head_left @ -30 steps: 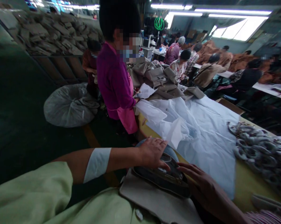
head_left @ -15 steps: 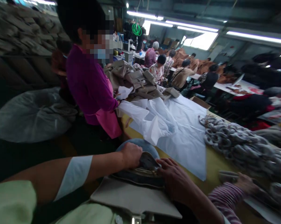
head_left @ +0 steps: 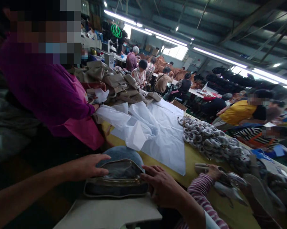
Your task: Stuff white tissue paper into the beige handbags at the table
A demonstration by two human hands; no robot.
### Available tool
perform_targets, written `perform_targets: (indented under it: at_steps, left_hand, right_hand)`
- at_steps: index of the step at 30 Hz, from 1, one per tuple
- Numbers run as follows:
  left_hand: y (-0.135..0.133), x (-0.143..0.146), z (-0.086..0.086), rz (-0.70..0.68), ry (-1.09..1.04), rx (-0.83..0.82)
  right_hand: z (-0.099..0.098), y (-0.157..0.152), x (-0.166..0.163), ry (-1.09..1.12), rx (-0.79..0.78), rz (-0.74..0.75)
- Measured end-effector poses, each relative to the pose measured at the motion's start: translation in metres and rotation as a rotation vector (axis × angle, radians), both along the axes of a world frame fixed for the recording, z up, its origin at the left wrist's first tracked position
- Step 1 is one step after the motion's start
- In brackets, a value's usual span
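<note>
Hands flank a dark bag piece (head_left: 116,178) with a pale curved trim, which lies flat on a grey pad (head_left: 110,214) at the near edge of the yellow counter (head_left: 198,157). The left hand (head_left: 86,166) lies palm down on the left end of the bag piece, fingers together and stretched across its top, seemingly pressing it flat so it does not slide. The right hand (head_left: 164,187) rests at the right end of the bag piece, fingers (head_left: 149,170) slightly spread and touching its rim, clamped on nothing, as if bracing the edge from that side. Just beyond the bag piece a blue-grey rounded piece (head_left: 118,153) peeks out, and past that a loose white sheet (head_left: 155,130) is spread over the counter. To the right of the bag piece another person's hand in a striped sleeve (head_left: 200,187) reaches toward a heap of grey looped straps (head_left: 212,143). Left of the bag piece stands a person in a purple top (head_left: 48,95), and farther beyond it lies a pile of beige bags (head_left: 117,82).
</note>
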State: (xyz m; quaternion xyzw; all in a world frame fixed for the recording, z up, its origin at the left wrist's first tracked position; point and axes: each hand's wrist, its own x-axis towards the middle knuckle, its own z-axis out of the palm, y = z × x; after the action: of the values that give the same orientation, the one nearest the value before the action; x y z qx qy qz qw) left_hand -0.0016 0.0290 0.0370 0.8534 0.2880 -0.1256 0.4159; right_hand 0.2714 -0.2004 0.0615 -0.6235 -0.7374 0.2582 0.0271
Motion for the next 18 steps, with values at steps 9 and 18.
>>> perform_targets:
  at_steps: [9, 18]
  left_hand:
    - [0.018, 0.028, 0.026, 0.164, -0.151, -0.121]
    - [0.01, 0.115, 0.001, 0.28, -0.237, -0.229]
  right_hand:
    - [-0.037, 0.02, 0.044, 0.139, 0.326, 0.005]
    - [-0.036, -0.008, 0.259, -0.266, 0.597, -1.135]
